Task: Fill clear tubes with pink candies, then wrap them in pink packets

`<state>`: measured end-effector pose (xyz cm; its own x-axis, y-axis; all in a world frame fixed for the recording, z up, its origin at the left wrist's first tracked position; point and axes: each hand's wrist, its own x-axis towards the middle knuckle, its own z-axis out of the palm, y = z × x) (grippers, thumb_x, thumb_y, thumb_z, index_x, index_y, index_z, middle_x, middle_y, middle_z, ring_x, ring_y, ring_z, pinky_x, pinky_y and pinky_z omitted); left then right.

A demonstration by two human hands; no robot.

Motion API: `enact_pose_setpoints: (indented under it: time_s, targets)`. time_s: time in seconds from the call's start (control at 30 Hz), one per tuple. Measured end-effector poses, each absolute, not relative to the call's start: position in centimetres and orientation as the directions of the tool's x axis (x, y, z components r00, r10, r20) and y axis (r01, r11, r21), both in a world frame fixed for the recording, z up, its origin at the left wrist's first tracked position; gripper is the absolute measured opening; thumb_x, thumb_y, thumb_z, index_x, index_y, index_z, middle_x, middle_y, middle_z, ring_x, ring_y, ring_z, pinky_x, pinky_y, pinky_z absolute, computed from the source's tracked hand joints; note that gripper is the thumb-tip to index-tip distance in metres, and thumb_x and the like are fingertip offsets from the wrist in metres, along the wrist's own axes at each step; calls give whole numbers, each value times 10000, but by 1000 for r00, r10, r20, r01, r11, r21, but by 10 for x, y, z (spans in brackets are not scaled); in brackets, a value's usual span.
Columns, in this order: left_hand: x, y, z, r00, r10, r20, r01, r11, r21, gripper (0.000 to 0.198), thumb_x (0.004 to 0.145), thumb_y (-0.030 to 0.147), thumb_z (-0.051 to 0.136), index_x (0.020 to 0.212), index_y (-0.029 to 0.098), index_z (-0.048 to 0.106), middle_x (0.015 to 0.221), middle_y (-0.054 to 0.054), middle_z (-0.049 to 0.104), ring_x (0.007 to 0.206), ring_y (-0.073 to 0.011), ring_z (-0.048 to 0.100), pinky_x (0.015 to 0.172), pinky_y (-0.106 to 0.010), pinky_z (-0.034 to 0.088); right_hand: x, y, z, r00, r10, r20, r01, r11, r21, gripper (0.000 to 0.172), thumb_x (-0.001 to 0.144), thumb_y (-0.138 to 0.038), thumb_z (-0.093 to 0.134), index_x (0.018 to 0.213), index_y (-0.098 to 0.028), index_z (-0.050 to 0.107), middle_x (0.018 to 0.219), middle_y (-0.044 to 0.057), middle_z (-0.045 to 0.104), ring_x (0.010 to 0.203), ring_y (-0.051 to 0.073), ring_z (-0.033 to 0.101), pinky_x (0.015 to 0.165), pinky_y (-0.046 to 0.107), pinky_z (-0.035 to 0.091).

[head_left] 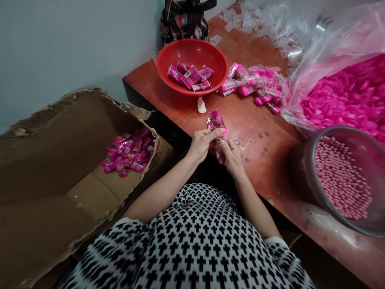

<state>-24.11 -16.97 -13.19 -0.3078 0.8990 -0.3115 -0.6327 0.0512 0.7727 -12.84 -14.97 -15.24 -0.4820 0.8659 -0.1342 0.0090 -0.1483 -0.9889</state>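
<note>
Both hands meet over the table's front edge around a pink printed wrapper (215, 119), whose open end points away from me. My left hand (201, 145) is closed, pinching the wrapper between thumb and fingers. My right hand (231, 155) is curled around a small pink-capped container (223, 135), mostly hidden by the fingers, at the wrapper's near end. Beyond them, a red bowl (162, 74) holds several pink packets (192, 75). To its right lies a pile of clear containers with pink caps (258, 85), filled with pink beads.
A cardboard box (93, 196) at left holds wrapped pink packets (129, 152). At right stand a grey bucket (303, 168) of pink beads (343, 176) and a plastic bag of pink caps (349, 96). Clear containers (270, 26) and a patterned bag (185, 22) sit farther back.
</note>
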Motion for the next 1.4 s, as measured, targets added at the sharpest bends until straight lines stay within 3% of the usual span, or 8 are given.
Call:
enact_pose_setpoints:
  time_s: [0.1,0.3,0.47,0.67,0.87,1.13,1.3,1.4]
  targets:
    - [-243,-168,-131,-302,904,-302,-618,55,785,369,556,412,813,556,107,605,522,-5,598,453,-84,536,495,-229,462,-130,-149,-153,-549,814,-188,-91,-282,-955,382,805,-581,537,851,-202,530,551,-77,459,338,44,347,294,185,211]
    - [-244,-171,-134,-348,914,-211,-491,14,871,307,605,387,790,590,116,646,543,-12,630,454,-96,566,485,-220,469,-132,-153,-155,-411,912,-17,71,13,-997,299,827,-508,560,787,-216,510,547,-69,472,441,59,410,391,174,312]
    - [-243,-179,-138,-321,909,-265,-498,76,864,385,592,463,782,572,114,619,480,-9,585,380,-113,536,375,-225,425,-137,-157,-162,-520,844,-136,-143,-242,-960,335,837,-555,510,820,-221,485,574,-74,433,390,49,351,314,173,212]
    - [-239,-180,-136,-381,875,-299,-601,11,799,388,532,425,825,605,110,610,561,-22,637,447,-109,573,444,-224,467,-134,-158,-155,-405,914,5,102,51,-993,286,832,-469,576,754,-197,532,588,-59,454,480,46,400,411,162,312]
    - [-249,-180,-134,-193,938,-288,-659,93,746,326,589,382,789,643,90,654,625,-64,673,488,-119,584,484,-248,494,-136,-162,-151,-559,815,-151,-113,-256,-960,312,828,-518,557,829,-209,512,545,-81,420,375,45,353,300,171,209]
    - [-243,-189,-134,-241,935,-262,-532,98,841,386,592,439,794,605,103,604,503,-20,597,408,-133,560,400,-255,473,-131,-165,-150,-448,891,-81,21,-80,-997,309,858,-484,539,754,-198,487,509,-83,442,391,36,369,353,156,288]
    - [-235,-190,-133,-271,931,-245,-600,35,799,405,613,474,775,620,113,592,510,-6,585,379,-117,541,362,-232,454,-133,-163,-154,-501,858,-116,-130,-207,-970,318,842,-518,541,785,-210,490,545,-83,431,373,41,357,310,165,245]
    - [-234,-189,-133,-261,934,-244,-655,15,755,395,629,483,762,627,127,589,506,4,571,385,-103,532,363,-216,449,-134,-163,-151,-506,854,-122,-91,-194,-977,318,842,-525,538,795,-215,489,538,-84,435,367,42,354,310,166,254]
